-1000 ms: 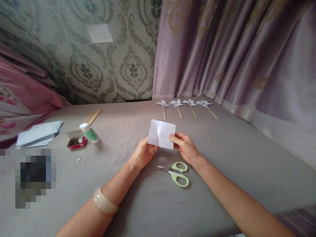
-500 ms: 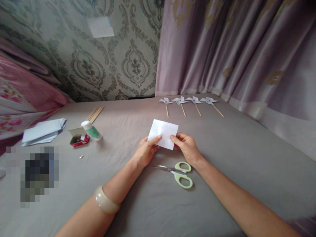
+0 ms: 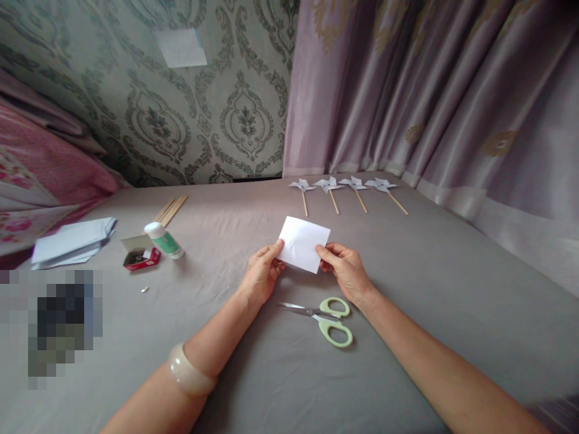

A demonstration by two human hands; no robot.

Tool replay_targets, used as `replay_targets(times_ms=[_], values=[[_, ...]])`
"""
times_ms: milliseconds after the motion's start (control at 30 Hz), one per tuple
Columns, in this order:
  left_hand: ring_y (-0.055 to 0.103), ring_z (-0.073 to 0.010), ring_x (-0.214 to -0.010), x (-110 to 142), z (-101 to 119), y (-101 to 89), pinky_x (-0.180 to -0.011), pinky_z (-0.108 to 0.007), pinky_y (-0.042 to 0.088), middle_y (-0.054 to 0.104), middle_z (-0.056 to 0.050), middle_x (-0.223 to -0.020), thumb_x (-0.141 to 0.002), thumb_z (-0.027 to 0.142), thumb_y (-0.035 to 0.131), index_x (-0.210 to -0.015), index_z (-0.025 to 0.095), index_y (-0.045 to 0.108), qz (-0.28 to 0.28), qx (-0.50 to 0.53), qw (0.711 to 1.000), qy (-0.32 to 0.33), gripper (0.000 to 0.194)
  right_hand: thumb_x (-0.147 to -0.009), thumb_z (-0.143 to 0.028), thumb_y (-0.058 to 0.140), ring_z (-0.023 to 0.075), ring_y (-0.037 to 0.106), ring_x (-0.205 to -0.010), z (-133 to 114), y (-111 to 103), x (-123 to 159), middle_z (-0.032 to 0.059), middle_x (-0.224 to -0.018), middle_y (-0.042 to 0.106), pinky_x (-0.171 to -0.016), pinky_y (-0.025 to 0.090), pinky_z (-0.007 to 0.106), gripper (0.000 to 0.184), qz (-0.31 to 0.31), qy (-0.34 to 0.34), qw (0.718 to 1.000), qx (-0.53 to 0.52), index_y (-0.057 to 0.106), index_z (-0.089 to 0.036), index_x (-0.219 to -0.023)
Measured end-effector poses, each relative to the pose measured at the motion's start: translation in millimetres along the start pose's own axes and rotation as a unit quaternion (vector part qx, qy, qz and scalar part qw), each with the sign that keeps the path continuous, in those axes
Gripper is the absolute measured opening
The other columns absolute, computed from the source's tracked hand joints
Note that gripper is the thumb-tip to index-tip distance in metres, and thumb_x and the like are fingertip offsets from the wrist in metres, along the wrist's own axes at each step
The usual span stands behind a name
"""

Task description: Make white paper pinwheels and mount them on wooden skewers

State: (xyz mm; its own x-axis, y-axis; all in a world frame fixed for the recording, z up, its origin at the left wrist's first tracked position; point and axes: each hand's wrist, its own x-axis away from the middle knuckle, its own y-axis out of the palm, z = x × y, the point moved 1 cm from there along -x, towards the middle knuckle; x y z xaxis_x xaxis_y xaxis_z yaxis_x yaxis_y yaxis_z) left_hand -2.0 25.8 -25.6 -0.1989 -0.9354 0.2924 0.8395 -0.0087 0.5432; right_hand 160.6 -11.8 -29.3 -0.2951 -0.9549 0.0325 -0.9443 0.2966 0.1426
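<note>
A small white sheet of paper (image 3: 302, 246) is held up between my two hands, tilted so its face shows to me. My left hand (image 3: 263, 270) pinches its left edge, thumb on top and fingers underneath. On the right edge, my right hand (image 3: 344, 269) grips it the same way. Below the paper lies a pair of scissors (image 3: 319, 316) with light green handles to the right, the blades slightly apart and pointing left.
Several paper pinwheels on sticks (image 3: 333, 194) lie in a row at the back. Leftward are a glue stick (image 3: 165, 241), a red box (image 3: 142, 259) of small metal pieces, wooden sticks (image 3: 172, 210), a stack of paper (image 3: 75, 241) and a tiny whitish piece (image 3: 145, 289).
My left thumb has slid outward from the paper's middle to its left edge. The right thumb sits nearer the right edge, and the sheet has shifted slightly right.
</note>
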Motion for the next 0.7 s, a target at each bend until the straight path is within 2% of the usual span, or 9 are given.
replay_targets(times_ms=[100, 167, 233, 300, 367, 467, 567, 700], values=[[0.05, -0.0033, -0.047, -3, 3, -3.0, -0.047, -0.014, 0.041, 0.057, 0.003, -0.059, -0.06, 0.027, 0.082, -0.068, 0.013, 0.058, 0.046, 0.02, 0.998, 0.026, 0.029, -0.068, -0.046, 0.07, 0.0125, 0.05, -0.053, -4, -5, 0, -0.0004, -0.056, 0.059, -0.051, 0.039, 0.026, 0.029, 0.063, -0.106, 0.988, 0.092, 0.065, -0.017, -0.066], [0.051, -0.0029, -0.048, -2, 6, -2.7, -0.047, -0.014, 0.042, 0.058, 0.003, -0.062, -0.062, 0.031, 0.082, -0.071, 0.013, 0.058, 0.05, 0.025, 0.998, 0.033, 0.031, -0.076, -0.041, 0.065, 0.0138, 0.053, -0.059, -8, -8, 2, 0.0018, -0.065, 0.062, -0.056, 0.042, 0.027, 0.024, 0.092, -0.222, 0.954, 0.177, 0.065, -0.018, -0.068], [0.054, -0.0045, -0.053, 2, 6, 0.4, -0.048, -0.016, 0.045, 0.061, 0.0, -0.069, -0.063, 0.038, 0.08, -0.076, 0.012, 0.061, 0.005, 0.008, 1.0, 0.018, 0.036, -0.082, -0.032, 0.06, 0.0147, 0.056, -0.066, -10, -8, 5, 0.004, -0.074, 0.064, -0.062, 0.046, 0.028, 0.017, 0.088, -0.336, 0.902, 0.255, 0.067, -0.019, -0.073], [0.058, -0.0075, -0.059, 8, 5, 4.5, -0.051, -0.017, 0.047, 0.063, -0.004, -0.075, -0.063, 0.046, 0.078, -0.08, 0.01, 0.064, -0.066, -0.021, 0.998, -0.003, 0.042, -0.086, -0.023, 0.055, 0.0159, 0.06, -0.074, -9, -7, 8, 0.0057, -0.081, 0.065, -0.07, 0.048, 0.029, 0.016, 0.05, -0.411, 0.852, 0.32, 0.07, -0.021, -0.081], [0.06, -0.0096, -0.063, 12, 2, 7.4, -0.052, -0.019, 0.048, 0.064, -0.005, -0.077, -0.063, 0.049, 0.077, -0.082, 0.009, 0.065, -0.117, -0.038, 0.992, -0.015, 0.045, -0.088, -0.016, 0.051, 0.0167, 0.061, -0.081, -7, -6, 10, 0.0063, -0.086, 0.066, -0.077, 0.049, 0.031, 0.022, 0.012, -0.446, 0.814, 0.372, 0.071, -0.023, -0.09], [0.059, -0.0098, -0.06, 14, -1, 7.6, -0.051, -0.019, 0.046, 0.063, -0.003, -0.068, -0.064, 0.042, 0.079, -0.077, 0.01, 0.064, -0.12, -0.038, 0.992, -0.014, 0.037, -0.087, -0.01, 0.049, 0.0172, 0.06, -0.083, -3, -6, 10, 0.0059, -0.089, 0.066, -0.078, 0.05, 0.032, 0.029, -0.003, -0.471, 0.779, 0.415, 0.071, -0.026, -0.094], [0.059, -0.0103, -0.06, 12, -2, 6.0, -0.052, -0.02, 0.046, 0.065, -0.004, -0.071, -0.064, 0.031, 0.08, -0.079, 0.01, 0.066, -0.091, -0.029, 0.995, -0.006, 0.029, -0.086, -0.006, 0.048, 0.0177, 0.06, -0.084, -1, -8, 9, 0.0061, -0.093, 0.065, -0.079, 0.051, 0.034, 0.033, 0.008, -0.482, 0.77, 0.419, 0.072, -0.027, -0.094], [0.062, -0.0123, -0.065, 9, -4, 4.6, -0.051, -0.02, 0.046, 0.07, -0.007, -0.081, -0.06, 0.021, 0.08, -0.085, 0.009, 0.069, -0.076, -0.038, 0.996, -0.003, 0.03, -0.086, -0.007, 0.046, 0.0185, 0.06, -0.088, -2, -7, 9, 0.0066, -0.095, 0.064, -0.08, 0.052, 0.035, 0.034, 0.011, -0.482, 0.781, 0.396, 0.071, -0.027, -0.096]])
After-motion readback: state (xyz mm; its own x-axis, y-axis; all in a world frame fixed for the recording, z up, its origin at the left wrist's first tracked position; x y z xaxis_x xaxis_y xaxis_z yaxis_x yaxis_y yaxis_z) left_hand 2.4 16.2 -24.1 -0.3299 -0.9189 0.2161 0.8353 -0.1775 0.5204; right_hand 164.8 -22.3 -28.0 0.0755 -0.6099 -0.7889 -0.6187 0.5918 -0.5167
